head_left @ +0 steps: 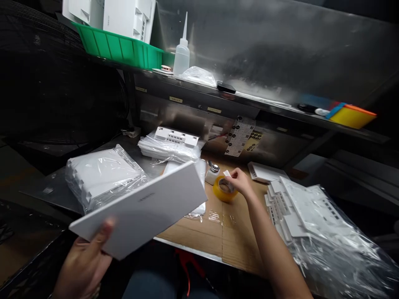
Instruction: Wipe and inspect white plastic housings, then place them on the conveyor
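Note:
My left hand [90, 257] grips a flat white plastic panel [149, 211] by its near left corner, thumb on top. The panel is held tilted above the bench edge, with small dark lettering on its face. Over a roll of yellow tape [220, 195], my right hand [239, 182] pinches a small white scrap [227, 173], perhaps cloth or paper. Just left of the roll stands a small white pump bottle [213, 173] with a metal top. Behind the panel, a stack of clear plastic bags [171, 149] is partly hidden.
Bagged white panels lie at left [102, 170] and right [311, 207]. Another white piece [266, 172] rests at the back. The shelf above carries a green bin [124, 50], a nozzle bottle [181, 56] and a yellow box [352, 116]. Cardboard [215, 232] covers the bench.

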### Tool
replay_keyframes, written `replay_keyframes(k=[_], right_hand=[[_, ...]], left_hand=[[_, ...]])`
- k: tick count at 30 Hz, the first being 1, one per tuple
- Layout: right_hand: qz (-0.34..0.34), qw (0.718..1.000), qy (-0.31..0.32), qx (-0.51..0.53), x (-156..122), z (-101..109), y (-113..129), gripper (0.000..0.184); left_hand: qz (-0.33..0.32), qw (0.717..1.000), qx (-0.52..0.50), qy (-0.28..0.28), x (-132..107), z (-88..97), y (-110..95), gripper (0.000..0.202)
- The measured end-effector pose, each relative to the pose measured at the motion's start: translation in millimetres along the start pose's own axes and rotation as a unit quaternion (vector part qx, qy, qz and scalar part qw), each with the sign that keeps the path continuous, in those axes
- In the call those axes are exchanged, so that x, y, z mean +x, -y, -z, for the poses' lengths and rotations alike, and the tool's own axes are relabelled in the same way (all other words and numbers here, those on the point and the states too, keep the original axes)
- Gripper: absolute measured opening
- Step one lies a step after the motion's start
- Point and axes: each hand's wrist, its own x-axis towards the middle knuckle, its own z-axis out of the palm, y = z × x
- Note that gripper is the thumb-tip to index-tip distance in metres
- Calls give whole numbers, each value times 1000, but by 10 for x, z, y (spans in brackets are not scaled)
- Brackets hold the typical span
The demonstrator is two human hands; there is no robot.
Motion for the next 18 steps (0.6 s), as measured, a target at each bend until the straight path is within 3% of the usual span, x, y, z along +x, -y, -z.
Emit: replay_keyframes(k=[2,4,6,8,10,12,15,18], right_hand=[[16,999,-19,38,64,52,70,31],[28,998,-25,60,150,58,171,36],[39,997,-13,69,233,30,276,41],[57,996,15,69,290,-15,356,46],[70,995,34,59,318,-65,398,48],[70,996,37,47,322,-108,407,45],[64,997,34,37,302,-135,396,42],[60,997,28,35,274,-100,390,59]], left_hand=[[33,999,-28,-13,-67,112,129,84],[78,995,-58,-37,-230,338,350,81],[141,981,-102,-86,-419,611,587,60],[223,944,-164,-179,-561,836,746,38],[268,901,-228,-253,-616,947,777,32],[259,881,-281,-281,-595,942,699,37],[220,883,-316,-266,-507,818,516,56],[218,876,-337,-266,-450,701,412,62]])
